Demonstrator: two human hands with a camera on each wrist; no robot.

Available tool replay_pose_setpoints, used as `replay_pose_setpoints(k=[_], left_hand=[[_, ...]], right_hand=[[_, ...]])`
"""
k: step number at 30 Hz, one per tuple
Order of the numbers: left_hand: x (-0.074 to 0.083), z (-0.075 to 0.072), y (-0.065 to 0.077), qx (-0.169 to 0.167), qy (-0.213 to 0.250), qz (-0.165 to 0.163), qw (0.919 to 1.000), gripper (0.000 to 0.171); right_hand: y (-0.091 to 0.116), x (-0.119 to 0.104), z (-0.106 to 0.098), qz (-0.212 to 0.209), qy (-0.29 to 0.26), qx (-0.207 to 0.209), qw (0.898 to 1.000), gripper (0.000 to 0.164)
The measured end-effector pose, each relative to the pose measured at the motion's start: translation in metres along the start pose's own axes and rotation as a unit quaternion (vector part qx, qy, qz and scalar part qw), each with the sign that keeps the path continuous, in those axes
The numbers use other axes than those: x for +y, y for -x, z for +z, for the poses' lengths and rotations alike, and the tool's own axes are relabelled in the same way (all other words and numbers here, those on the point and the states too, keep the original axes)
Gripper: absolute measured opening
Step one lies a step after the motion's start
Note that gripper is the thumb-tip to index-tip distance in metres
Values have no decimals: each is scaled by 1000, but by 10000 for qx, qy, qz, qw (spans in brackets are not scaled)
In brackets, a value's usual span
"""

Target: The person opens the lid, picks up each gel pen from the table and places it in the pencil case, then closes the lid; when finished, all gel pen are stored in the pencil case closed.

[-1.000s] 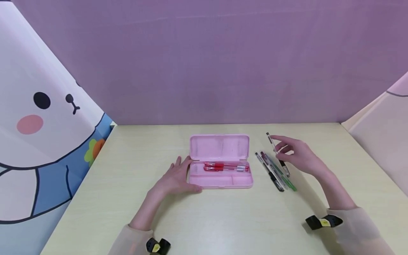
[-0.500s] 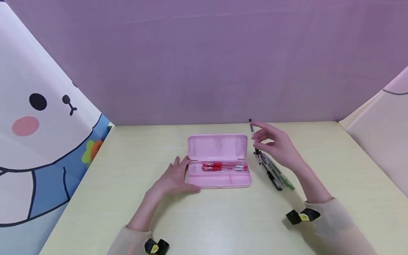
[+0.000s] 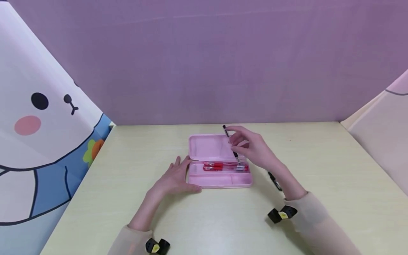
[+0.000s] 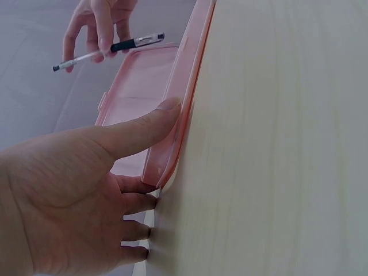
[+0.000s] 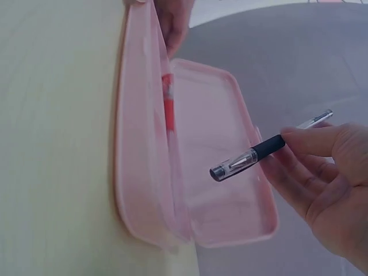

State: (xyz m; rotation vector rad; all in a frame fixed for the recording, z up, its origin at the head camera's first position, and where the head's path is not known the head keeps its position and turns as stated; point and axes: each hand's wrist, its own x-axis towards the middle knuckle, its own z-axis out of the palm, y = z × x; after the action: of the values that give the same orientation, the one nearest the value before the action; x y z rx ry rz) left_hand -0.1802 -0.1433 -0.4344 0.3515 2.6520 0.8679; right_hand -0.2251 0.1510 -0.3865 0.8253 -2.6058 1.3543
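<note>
A pink pencil case (image 3: 210, 181) lies with its lid folded back on the table, two red pens (image 3: 220, 166) in its rear compartment. My left hand (image 3: 173, 179) rests at its left end, thumb against the front wall and fingers spread beside the end. Above the case, my right hand (image 3: 251, 145) pinches a black gel pen (image 5: 269, 147) between thumb and fingers. That pen slants over the lid and the rear compartment, its clear cap end downward in the head view. Another black pen (image 3: 275, 181) lies right of the case, partly behind my right forearm, which hides the other loose pens.
The pale wooden table (image 3: 204, 219) ends at a purple backdrop (image 3: 204, 71). A cartoon-printed cloth (image 3: 47, 152) hangs at the left, and a pale panel (image 3: 382, 131) stands at the right. Each sleeve carries a black wrist device.
My right hand has carried the black gel pen leftward from above the loose pens to over the pencil case. My left hand has stayed at the case.
</note>
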Motion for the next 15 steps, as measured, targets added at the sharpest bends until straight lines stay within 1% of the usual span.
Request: replay_pose_setpoints(k=[6, 11, 15], left_hand=[[1, 0, 1, -22, -29, -22, 10000, 107], [3, -1, 2, -49, -98, -96, 9999, 107], [3, -2, 3, -43, -79, -76, 9999, 107]], right_hand=[[-5, -3, 14, -152, 148, -393, 9990, 60], [-5, 0, 21, -435, 255, -666, 9965, 60], [-3, -1, 23, -423, 371, -886, 9945, 59]])
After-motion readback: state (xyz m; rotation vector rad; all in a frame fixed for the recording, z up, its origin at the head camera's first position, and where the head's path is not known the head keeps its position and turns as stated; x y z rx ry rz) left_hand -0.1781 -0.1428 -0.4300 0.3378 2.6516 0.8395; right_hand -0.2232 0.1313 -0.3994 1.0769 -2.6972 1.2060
